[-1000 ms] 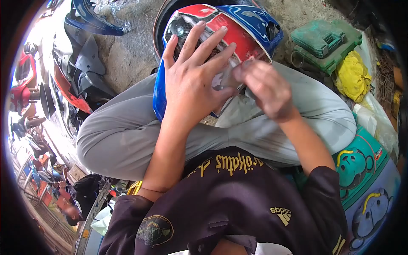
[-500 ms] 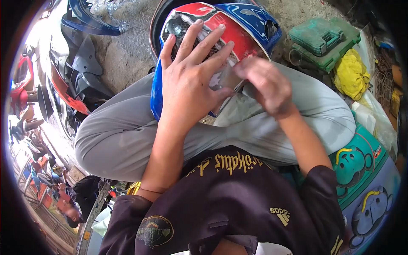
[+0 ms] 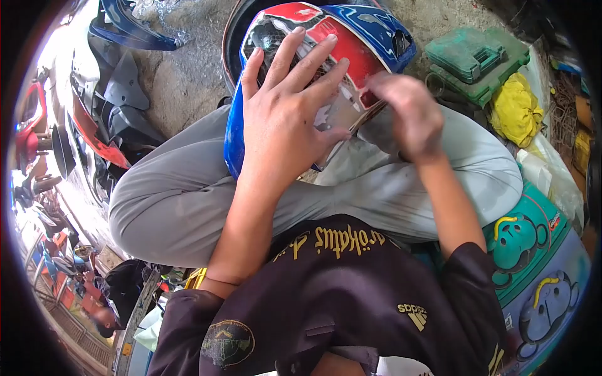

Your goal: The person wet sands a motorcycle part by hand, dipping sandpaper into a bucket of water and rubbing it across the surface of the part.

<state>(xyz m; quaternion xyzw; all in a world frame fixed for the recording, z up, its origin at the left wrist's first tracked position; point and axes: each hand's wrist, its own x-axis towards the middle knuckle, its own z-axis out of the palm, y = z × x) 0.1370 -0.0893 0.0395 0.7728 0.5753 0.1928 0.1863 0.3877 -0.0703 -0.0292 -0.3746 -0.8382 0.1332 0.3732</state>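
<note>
A curved, glossy panel in red, blue and black, looking like a motorcycle body part, lies across my lap. My left hand is open on it, fingers spread and palm down, covering its middle. Bare, greyish patches show beside the thumb. At the panel's right edge, by the lower end of the red area, is my right hand. Its fingers are bunched together and blurred by motion. Whether anything small is pinched in them is hidden.
Behind the panel stands a dark round tub. Green tool cases and a crumpled yellow bag lie at right, above a teal box with bear pictures. Loose vehicle panels fill the left. Another person sits at lower left.
My right hand has shifted slightly right and up, away from the panel's edge. My left hand and the panel have moved a little to the right.
</note>
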